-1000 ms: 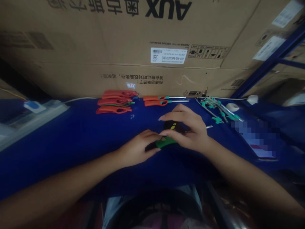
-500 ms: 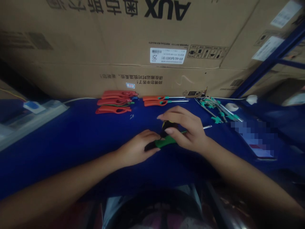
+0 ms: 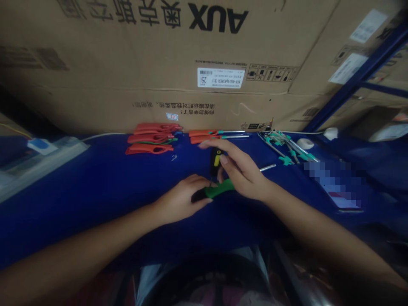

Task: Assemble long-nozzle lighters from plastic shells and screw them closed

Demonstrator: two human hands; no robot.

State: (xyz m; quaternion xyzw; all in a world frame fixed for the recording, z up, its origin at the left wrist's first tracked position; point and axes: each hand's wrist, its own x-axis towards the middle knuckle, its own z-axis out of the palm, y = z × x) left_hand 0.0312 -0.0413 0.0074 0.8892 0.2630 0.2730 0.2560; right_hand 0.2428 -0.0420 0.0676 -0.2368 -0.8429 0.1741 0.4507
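My left hand [image 3: 181, 199] is closed on the black end of a green long-necked lighter [image 3: 220, 188], whose metal tube [image 3: 268, 167] points right. A short screwdriver [image 3: 216, 162] with a black and yellow handle stands upright over the lighter, its thin shaft reaching down to the handle near my left fingertips. My right hand [image 3: 247, 176] has its thumb and fingers around the screwdriver handle, with one finger stretched past its top. The screwdriver's tip is too small to make out. Part of the lighter is hidden behind my right hand.
Red handle shells [image 3: 149, 148] and orange lighters [image 3: 204, 139] lie along a cardboard box [image 3: 143, 72]. Tiny pieces [image 3: 174, 157] lie before them. To the right are metal tubes with green parts [image 3: 288, 148], a white roll [image 3: 306, 143] and a phone [image 3: 342, 195]. A plastic container [image 3: 41, 161] stands left.
The screwdriver handle has gone from tilted and mostly covered to upright and more visible. My right fingers have shifted on it. The whole view has moved slightly.
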